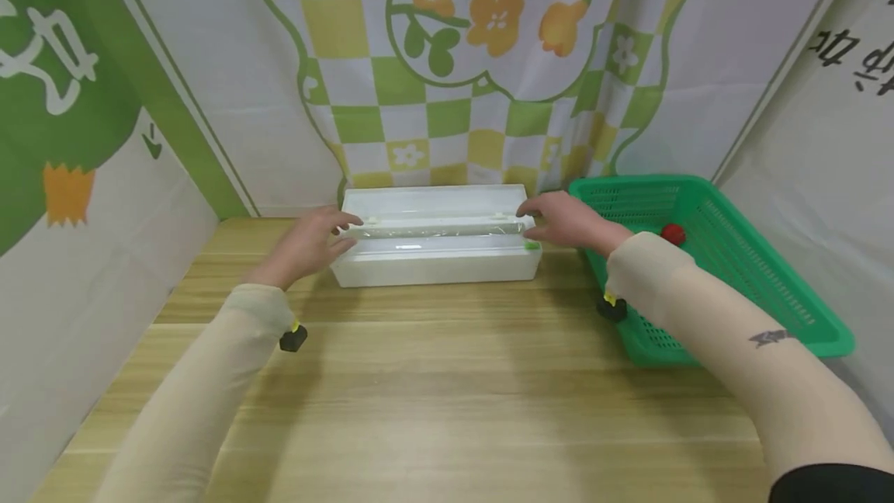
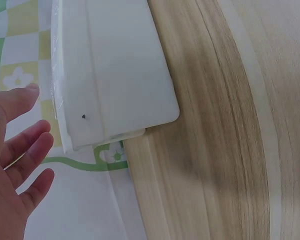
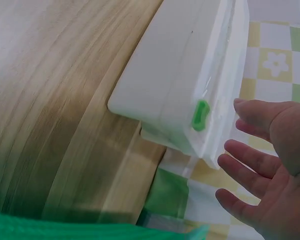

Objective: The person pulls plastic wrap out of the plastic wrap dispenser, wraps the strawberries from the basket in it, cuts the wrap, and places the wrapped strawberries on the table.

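Observation:
A long white dispenser box (image 1: 433, 264) stands near the back of the wooden table (image 1: 447, 402), its lid raised and a roll of clear film (image 1: 433, 230) lying along its top. My left hand (image 1: 307, 243) is at the box's left end, fingers stretched toward the roll. My right hand (image 1: 566, 220) is at the right end, beside a small green tab (image 1: 532, 245). In the left wrist view the left hand (image 2: 15, 150) hovers open just off the box (image 2: 120, 75). In the right wrist view the right hand (image 3: 270, 165) spreads open close to the box (image 3: 175, 75) and its green tab (image 3: 201, 114).
A green plastic basket (image 1: 768, 286) sits at the right of the box, with a small red thing (image 1: 673, 234) inside it. Printed cloth walls close in the back and both sides. The basket's rim (image 3: 65, 227) shows at the bottom of the right wrist view.

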